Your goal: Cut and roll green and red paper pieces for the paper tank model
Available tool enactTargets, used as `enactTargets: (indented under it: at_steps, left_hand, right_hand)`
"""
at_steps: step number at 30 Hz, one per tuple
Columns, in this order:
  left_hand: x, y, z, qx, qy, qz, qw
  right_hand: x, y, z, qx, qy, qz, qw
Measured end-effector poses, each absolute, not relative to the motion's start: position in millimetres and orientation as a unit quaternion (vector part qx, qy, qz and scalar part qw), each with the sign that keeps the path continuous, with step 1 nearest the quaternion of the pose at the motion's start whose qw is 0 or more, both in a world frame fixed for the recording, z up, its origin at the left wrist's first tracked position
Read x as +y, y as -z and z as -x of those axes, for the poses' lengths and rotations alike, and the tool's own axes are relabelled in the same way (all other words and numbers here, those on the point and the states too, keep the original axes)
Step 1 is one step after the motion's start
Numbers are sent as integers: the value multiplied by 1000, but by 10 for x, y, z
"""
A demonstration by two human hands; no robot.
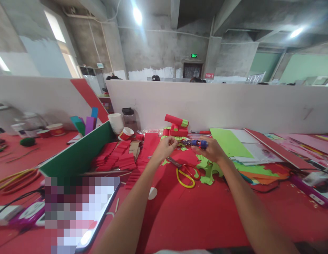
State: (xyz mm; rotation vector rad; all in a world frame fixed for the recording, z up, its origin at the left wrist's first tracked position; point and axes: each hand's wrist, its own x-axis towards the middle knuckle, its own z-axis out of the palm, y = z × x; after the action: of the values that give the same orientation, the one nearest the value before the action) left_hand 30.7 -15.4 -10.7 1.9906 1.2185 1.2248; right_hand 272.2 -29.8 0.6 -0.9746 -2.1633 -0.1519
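Note:
My right hand (210,146) is wrapped round a dark blue glue gun (198,143), whose front end points left toward my other hand. My left hand (169,144) has its fingertips pinched together close to that end; whatever they hold is too small to make out. Behind the hands stands a model of red paper rolls (175,121) with green fringed edges. Below them lie scissors (186,176) with red and yellow handles, on red paper. Cut green paper scraps (207,171) lie under my right wrist.
Stacks of red paper strips (116,155) lie left, beside a green board (76,151). A phone or tablet (97,215) lies front left. Paper cups (126,133) and a dark-lidded bottle (129,120) stand behind. Green sheets (229,141) lie right. A white partition (219,106) closes the back.

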Motion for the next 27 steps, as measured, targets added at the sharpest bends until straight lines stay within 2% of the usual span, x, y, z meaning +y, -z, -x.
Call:
enactTargets:
  at_steps: [27]
  left_hand:
    - [-152,110,-305,444,-443,-740,242]
  right_hand:
    - [-312,-20,-2709,-843,60,383,373]
